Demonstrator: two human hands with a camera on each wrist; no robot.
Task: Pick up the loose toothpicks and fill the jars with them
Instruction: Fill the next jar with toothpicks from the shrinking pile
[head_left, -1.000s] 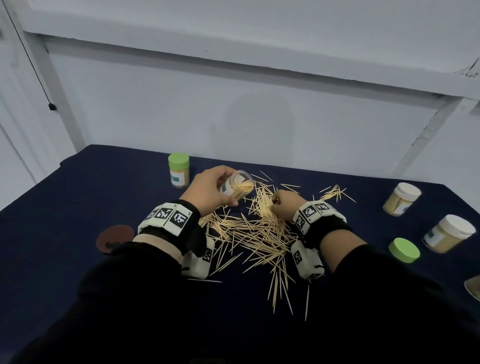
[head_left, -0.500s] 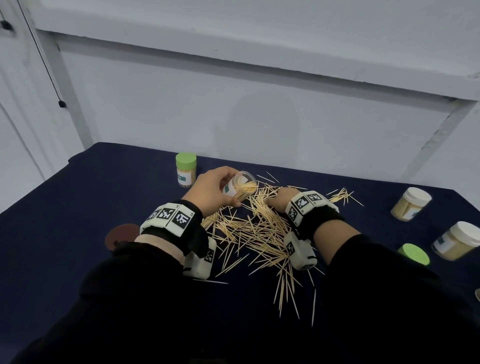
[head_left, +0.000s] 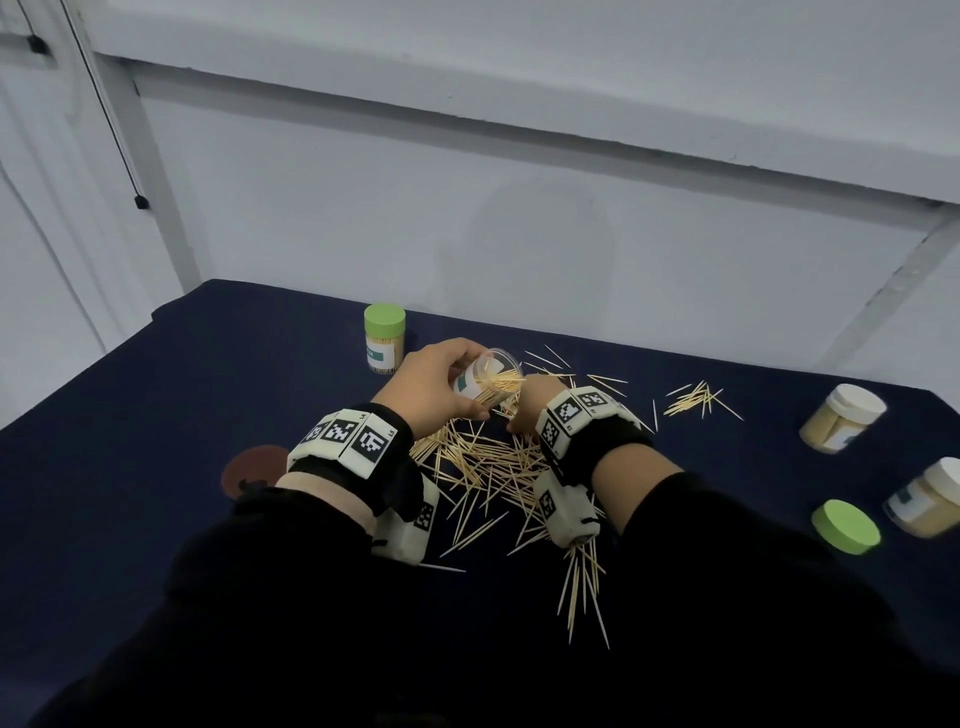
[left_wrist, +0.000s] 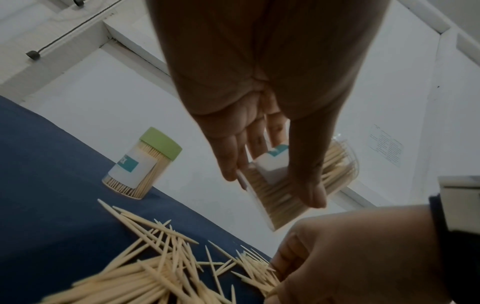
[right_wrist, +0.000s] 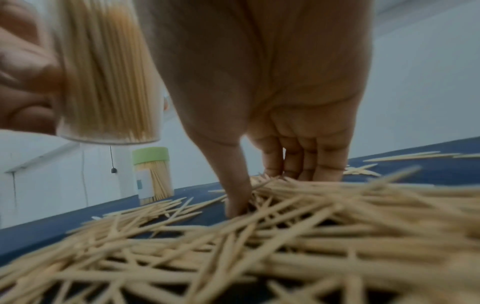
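while the left hand (head_left: 436, 387) grips a tilted open jar (head_left: 488, 382) above the table (head_left: 156, 415), the right hand (head_left: 530, 410) pinches into the loose toothpicks (head_left: 493, 467) just below it.

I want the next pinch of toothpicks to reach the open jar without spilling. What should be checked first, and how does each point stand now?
1. Open jar firmly held: ok, the left hand grips it by its sides.
2. Jar mouth clear of fingers: ok, the rim faces the right hand.
3. Room left in the jar: ok; it is partly filled in the head view.
4. Right hand on the toothpick pile: ok, thumb and fingers dig into it.
5. A bundle actually pinched: cannot tell, the fingertips are buried.
6. Jar tilt safe: cannot tell; it leans toward the pile.
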